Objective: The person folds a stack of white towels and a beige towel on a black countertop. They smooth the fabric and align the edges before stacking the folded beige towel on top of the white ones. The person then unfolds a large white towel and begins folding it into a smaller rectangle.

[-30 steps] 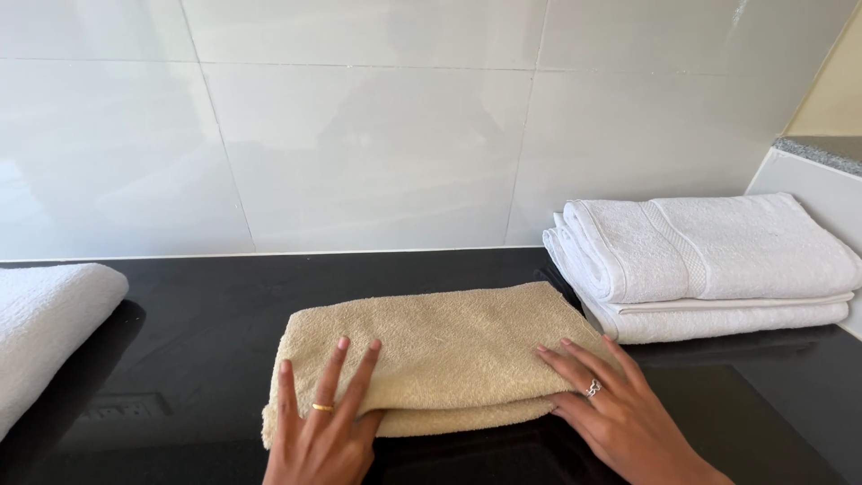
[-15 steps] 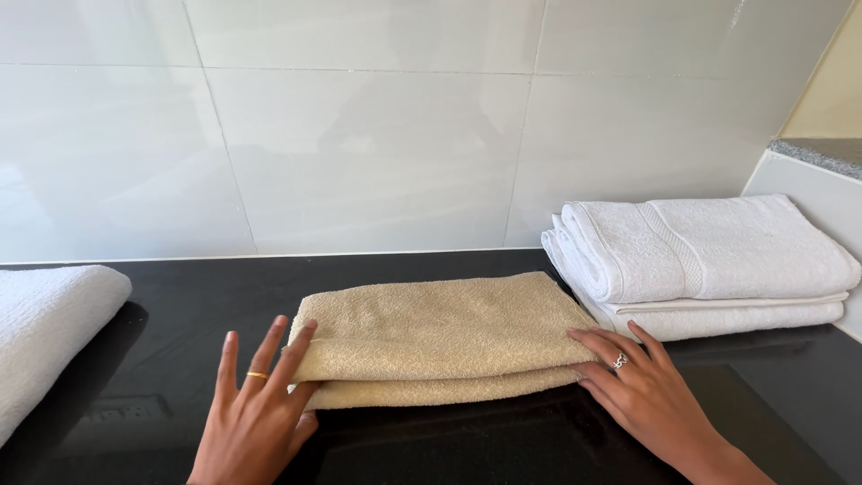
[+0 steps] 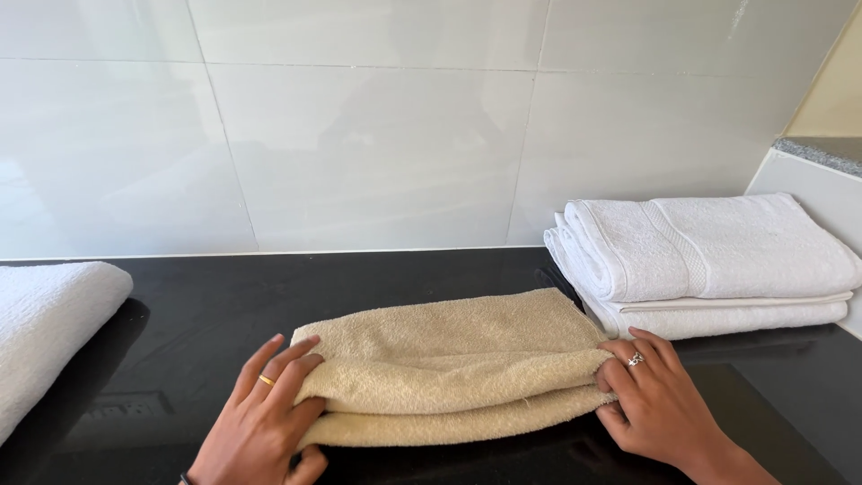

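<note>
Head view shows the left hand (image 3: 265, 422) and right hand (image 3: 651, 409) gripping opposite ends of a folded beige towel (image 3: 449, 364), steadying its layers. Stacked white towels (image 3: 709, 265) sit at two o'clock, clear of the work.

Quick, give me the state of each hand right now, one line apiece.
Left hand: closed on the left end of the beige towel, thumb under, fingers on top.
Right hand: fingers curled around the towel's right end, gripping it.

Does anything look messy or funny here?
Nothing much. The beige towel is a bit rumpled, its layers not lined up at the near edge, with the left hand and right hand gripping its ends. The white stack looks neat, and the black counter shows no spills.
</note>
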